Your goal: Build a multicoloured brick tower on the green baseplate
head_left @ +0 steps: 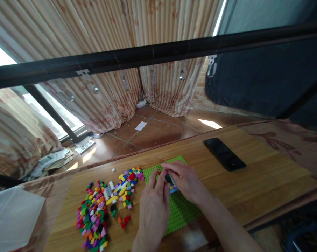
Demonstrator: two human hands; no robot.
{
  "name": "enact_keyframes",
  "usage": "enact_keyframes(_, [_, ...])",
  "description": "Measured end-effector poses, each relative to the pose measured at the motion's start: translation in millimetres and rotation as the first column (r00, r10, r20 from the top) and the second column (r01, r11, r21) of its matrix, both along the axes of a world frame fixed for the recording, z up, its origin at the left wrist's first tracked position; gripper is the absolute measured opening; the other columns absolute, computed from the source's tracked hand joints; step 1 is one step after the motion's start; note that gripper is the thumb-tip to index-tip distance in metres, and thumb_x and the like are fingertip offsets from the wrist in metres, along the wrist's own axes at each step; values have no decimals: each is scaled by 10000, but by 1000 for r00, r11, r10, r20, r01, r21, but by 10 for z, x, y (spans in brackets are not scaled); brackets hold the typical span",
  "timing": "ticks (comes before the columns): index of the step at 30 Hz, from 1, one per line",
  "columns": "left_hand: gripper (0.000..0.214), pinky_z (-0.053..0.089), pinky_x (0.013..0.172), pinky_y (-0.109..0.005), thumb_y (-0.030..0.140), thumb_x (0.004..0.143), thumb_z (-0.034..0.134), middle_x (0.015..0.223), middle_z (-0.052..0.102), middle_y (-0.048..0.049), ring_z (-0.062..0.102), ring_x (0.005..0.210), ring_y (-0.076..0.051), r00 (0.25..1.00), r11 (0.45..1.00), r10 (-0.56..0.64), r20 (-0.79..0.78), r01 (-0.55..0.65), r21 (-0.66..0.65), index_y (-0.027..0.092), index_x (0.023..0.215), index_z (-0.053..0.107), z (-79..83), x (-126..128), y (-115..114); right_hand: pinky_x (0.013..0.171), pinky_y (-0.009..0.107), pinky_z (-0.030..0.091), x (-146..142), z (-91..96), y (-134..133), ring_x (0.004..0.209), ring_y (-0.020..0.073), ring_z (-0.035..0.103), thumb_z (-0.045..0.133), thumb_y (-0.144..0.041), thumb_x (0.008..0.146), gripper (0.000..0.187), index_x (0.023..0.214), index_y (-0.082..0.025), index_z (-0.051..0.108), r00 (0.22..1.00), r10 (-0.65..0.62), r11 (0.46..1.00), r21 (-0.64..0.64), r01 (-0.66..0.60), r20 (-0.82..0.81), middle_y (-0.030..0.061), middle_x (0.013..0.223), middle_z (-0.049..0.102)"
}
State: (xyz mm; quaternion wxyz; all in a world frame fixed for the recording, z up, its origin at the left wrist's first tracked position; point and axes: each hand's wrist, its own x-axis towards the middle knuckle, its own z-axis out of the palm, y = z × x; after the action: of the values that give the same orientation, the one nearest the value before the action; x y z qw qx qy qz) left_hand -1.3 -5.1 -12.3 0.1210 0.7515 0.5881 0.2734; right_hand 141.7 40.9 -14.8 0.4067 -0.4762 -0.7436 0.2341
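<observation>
A green studded baseplate (183, 211) lies on the wooden table under both hands. On its upper part sits a low build of toy bricks (173, 189), with light blue, white and dark green showing. My left hand (154, 206) reaches in from below, its fingers bent together at the build's left side. From the right, my right hand (184, 178) curls over the build's top, fingertips close to those of the left. A bit of a red brick (160, 173) shows between the fingertips. Both hands are closed, but the fingers hide exactly what they pinch.
Loose coloured bricks (92, 213) are heaped left of the baseplate, with more (125, 185) nearer it. A black phone (225, 154) lies at the right on the table (263, 182). A translucent plastic bag or box (15, 218) is at far left. A dark bar (148, 56) crosses beyond.
</observation>
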Motion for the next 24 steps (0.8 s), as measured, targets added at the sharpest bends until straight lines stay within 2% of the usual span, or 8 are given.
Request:
enact_keyframes(8, [401,519,955,-430,240,953,424,1371,569,-110,603,1175,-271,995,999,32,-92,-31,12,223,1339,531,-10,25,-4,892,334,531,-18,0,1,979,174,682,494,-161,902,326,1125,-270,706,1000,-14,999,-32,14,3,33,1050,746])
enact_keyframes(14, [386,519,914,-437,241,952,421,1355,588,-104,637,1106,-282,987,997,74,-144,-76,-11,234,1313,560,69,83,-13,896,346,529,2,2,13,980,183,686,493,-182,904,299,1083,-259,720,999,-14,998,-54,16,28,39,1040,749])
enact_keyframes(19, [383,523,917,-440,246,962,398,1367,577,-106,631,1126,-284,994,996,82,-73,-85,-41,244,1305,568,70,87,-29,922,366,524,11,-9,-3,1018,195,680,498,-188,896,298,1098,-244,710,1000,-24,997,-79,24,1,46,1083,741])
enact_keyframes(24, [386,485,1005,-426,248,961,404,1423,518,-121,579,1215,-268,990,996,71,118,-65,-57,220,1307,572,53,49,-47,941,383,520,40,7,-47,1041,199,673,488,-215,911,314,1168,-235,667,993,-91,995,-33,89,-74,60,1108,732])
